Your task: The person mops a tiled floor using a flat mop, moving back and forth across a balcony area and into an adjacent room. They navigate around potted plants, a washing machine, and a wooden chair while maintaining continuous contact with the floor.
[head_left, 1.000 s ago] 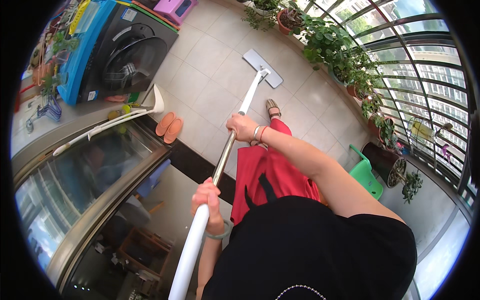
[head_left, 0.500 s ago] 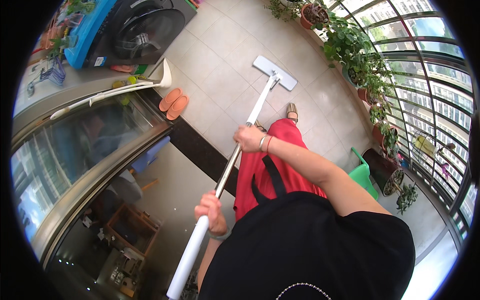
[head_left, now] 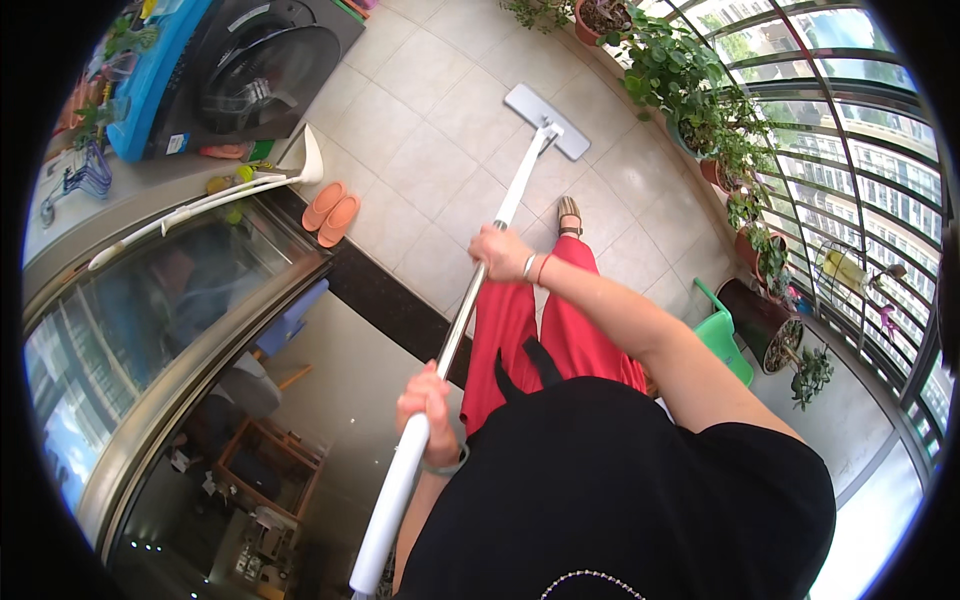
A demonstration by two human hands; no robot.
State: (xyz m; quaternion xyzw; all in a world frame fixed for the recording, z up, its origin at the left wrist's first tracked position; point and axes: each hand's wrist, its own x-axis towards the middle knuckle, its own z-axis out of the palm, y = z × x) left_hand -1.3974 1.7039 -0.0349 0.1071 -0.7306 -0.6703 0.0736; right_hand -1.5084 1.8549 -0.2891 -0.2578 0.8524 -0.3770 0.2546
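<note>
Here, containers come first: terracotta plant pots (head_left: 600, 18) line the far right edge of the tiled floor (head_left: 430, 140) beside the metal window grille (head_left: 860, 160), each holding leafy green plants (head_left: 690, 80); a dark round pot (head_left: 757, 318) further to the right holds soil and small sprigs, and a green plastic watering can (head_left: 722, 340) stands just beside it, its contents not visible. A blue tray (head_left: 150, 75) at far left carries small items too blurred to identify.

The flat mop (head_left: 490, 250) runs diagonally from near centre to far centre. Its grey rectangular head (head_left: 546, 120) lies flat on the pale square tiles; its shaft is slim and metallic in the upper part, thicker and white toward the near end. The right hand (head_left: 500, 252) is closed around the metallic section, with bracelets at the wrist. The left hand (head_left: 428, 402) is closed around the thicker white section, nearer the body.

A pair of orange slippers (head_left: 333, 212) lies on the tiles beside a dark stone threshold (head_left: 390, 300). A front-loading washing machine (head_left: 255, 70) with a round dark door stands at far left. A curved glass door (head_left: 150, 330) with a metal frame fills the left.
</note>
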